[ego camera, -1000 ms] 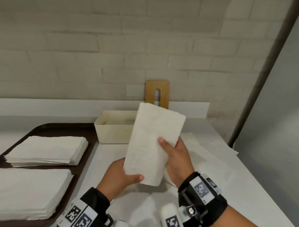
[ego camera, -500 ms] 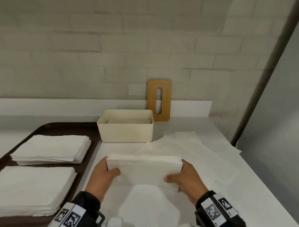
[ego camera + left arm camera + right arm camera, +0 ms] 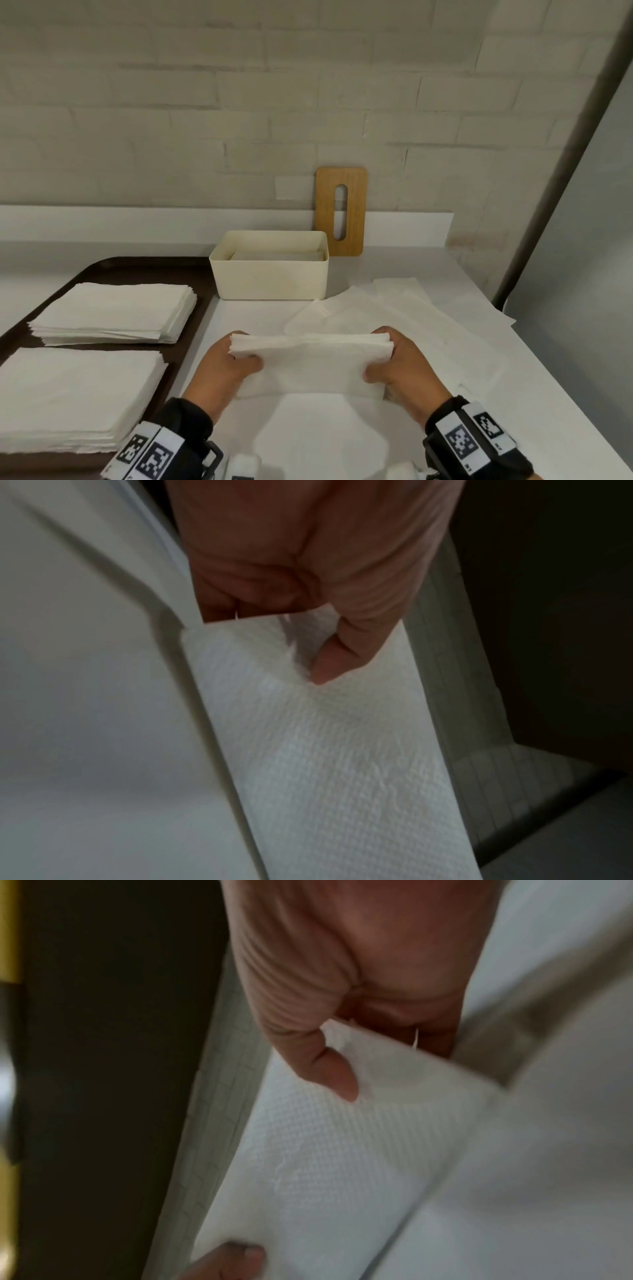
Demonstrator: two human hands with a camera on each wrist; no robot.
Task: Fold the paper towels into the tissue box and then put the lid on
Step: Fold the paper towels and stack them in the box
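Observation:
A folded stack of white paper towels (image 3: 310, 363) is held lengthwise between both hands above the white table. My left hand (image 3: 233, 363) pinches its left end, thumb on top (image 3: 337, 664). My right hand (image 3: 394, 363) pinches the right end, its thumb (image 3: 329, 1069) pressing the embossed towel (image 3: 342, 1164). The cream tissue box (image 3: 270, 270) stands open behind, with towels lying inside. The wooden lid (image 3: 340, 210) with a slot leans upright against the wall behind the box's right end.
A dark tray (image 3: 191, 308) at the left carries two stacks of white paper towels (image 3: 113, 311) (image 3: 75, 397). Loose unfolded sheets (image 3: 394, 315) lie on the table to the right. The table's right edge (image 3: 561, 394) runs close by.
The folded stack was held upright a second ago; both hands turned it flat and crosswise, took its two ends and lowered it toward the table. Since half a second ago it has barely moved.

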